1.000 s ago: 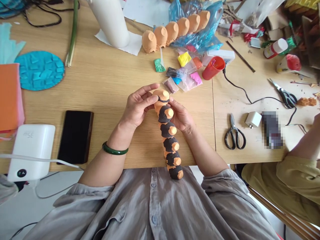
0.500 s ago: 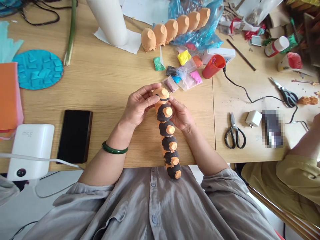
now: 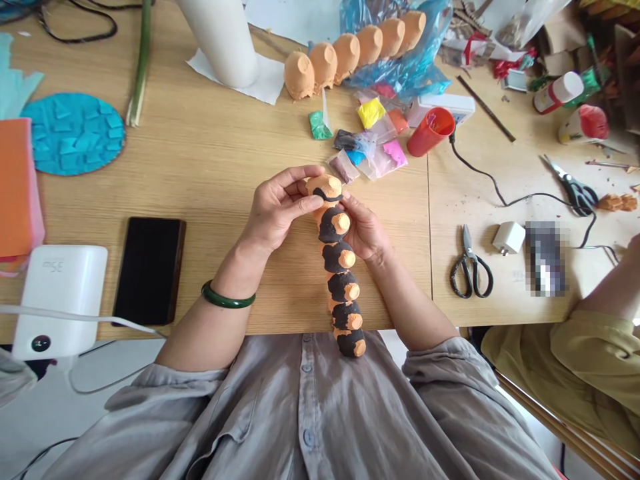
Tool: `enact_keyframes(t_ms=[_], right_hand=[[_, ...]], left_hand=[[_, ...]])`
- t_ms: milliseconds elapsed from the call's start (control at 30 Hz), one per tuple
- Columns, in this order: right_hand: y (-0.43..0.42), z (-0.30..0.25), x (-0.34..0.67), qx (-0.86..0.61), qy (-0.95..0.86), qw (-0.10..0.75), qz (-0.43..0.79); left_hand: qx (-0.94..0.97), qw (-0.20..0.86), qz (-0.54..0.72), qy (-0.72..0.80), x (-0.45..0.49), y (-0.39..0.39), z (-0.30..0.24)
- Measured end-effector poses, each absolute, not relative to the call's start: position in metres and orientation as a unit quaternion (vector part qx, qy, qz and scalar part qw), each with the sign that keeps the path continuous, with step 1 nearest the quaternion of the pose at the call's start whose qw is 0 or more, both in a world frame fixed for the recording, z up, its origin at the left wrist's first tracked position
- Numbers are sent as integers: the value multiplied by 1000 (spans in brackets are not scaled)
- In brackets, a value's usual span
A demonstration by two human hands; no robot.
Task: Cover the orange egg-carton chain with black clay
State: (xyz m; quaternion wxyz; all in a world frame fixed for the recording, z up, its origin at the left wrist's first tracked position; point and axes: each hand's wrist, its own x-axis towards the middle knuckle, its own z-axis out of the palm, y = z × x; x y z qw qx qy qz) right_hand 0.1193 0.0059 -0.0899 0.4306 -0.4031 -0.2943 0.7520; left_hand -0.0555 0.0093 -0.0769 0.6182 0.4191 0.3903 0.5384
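Note:
A row of orange clay-covered bumps [image 3: 343, 289], like a strip of egg carton, points from my hands down over the table edge to my shirt. Black clay coats the bumps except their orange tips. On the far end bump lies a thin black clay band [image 3: 327, 196]. My left hand [image 3: 280, 208] grips this bump, thumb on the band's left end and fingers behind. From the right, my right hand [image 3: 364, 227] pinches the same bump at the band's other end; its lower fingers are partly hidden behind the strip.
A similar plain orange strip [image 3: 334, 61] stands behind, by a blue plastic bag [image 3: 435, 63]. Clay packets [image 3: 371, 113] and a red cup [image 3: 431, 132] lie ahead. Left is a phone [image 3: 150, 271]; right are scissors [image 3: 470, 263] and another person's arm [image 3: 613, 280].
The strip's lower end has swung slightly to the right. My left thumb has shifted a little right along the black band. Both hands keep their hold.

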Motion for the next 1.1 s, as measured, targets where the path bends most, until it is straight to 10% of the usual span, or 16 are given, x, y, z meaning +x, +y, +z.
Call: enact_keyframes(t_ms=[1100], right_hand=[[-1, -90, 119, -385, -238, 454, 767]], left_hand=[[502, 550, 541, 391, -62, 19, -101]])
